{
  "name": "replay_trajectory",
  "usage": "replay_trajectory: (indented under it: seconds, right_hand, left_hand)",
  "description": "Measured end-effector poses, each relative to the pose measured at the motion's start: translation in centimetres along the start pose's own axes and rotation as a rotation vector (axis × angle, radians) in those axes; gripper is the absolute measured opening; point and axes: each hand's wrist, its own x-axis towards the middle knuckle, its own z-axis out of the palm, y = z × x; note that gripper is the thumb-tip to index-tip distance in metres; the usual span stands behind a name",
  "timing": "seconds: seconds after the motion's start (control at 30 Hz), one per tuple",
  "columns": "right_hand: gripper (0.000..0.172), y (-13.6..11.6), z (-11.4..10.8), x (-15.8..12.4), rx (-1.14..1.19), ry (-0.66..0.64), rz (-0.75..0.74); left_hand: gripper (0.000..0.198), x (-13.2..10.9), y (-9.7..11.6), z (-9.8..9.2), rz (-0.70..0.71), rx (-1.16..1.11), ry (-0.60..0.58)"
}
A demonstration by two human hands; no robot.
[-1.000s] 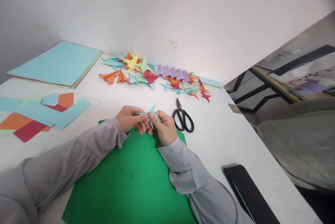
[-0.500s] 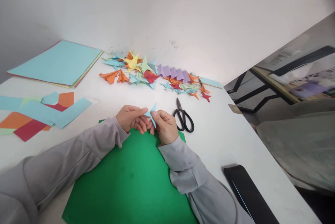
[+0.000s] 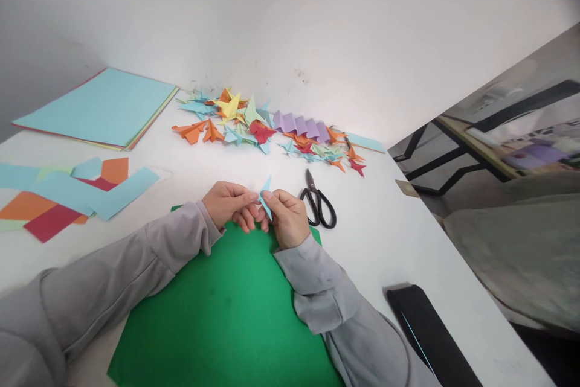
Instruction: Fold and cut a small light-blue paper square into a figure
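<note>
A small light-blue folded paper piece (image 3: 265,192) stands pinched between both my hands above the far edge of a green paper sheet (image 3: 226,314). My left hand (image 3: 229,204) grips its left side with thumb and fingers closed. My right hand (image 3: 286,217) pinches its right side, fingers curled. The piece's pointed tip sticks up between my fingertips. Black scissors (image 3: 319,204) lie on the white table (image 3: 389,236) just right of my right hand.
A heap of coloured folded paper shapes (image 3: 267,127) lies along the wall. A stack of paper sheets (image 3: 99,109) sits at far left, cut strips (image 3: 67,194) nearer. A black flat object (image 3: 430,332) rests by the table's right edge.
The blue piece has been pressed narrower between my fingers and now stands more upright; both hands stayed in place.
</note>
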Motion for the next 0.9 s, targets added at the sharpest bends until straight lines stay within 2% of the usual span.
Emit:
replay_trajectory:
  seconds: [0.23,0.4,0.6,0.9]
  right_hand:
    - [0.03,-0.29,0.1,0.09,0.048,0.046,0.012]
    - [0.029,-0.56,0.14,0.1,0.087,0.047,-0.002]
    - [0.029,-0.43,0.11,0.06,0.062,0.05,-0.02]
    - [0.029,-0.42,-0.06,0.07,0.02,0.021,-0.061]
  left_hand:
    - [0.035,0.09,-0.08,-0.29,-0.031,-0.031,-0.06]
    - [0.035,0.14,-0.04,-0.32,-0.006,-0.132,0.029]
    - [0.028,-0.14,0.0,-0.1,0.048,-0.061,0.08]
    - [0.031,-0.17,-0.02,-0.18,0.085,-0.027,0.08]
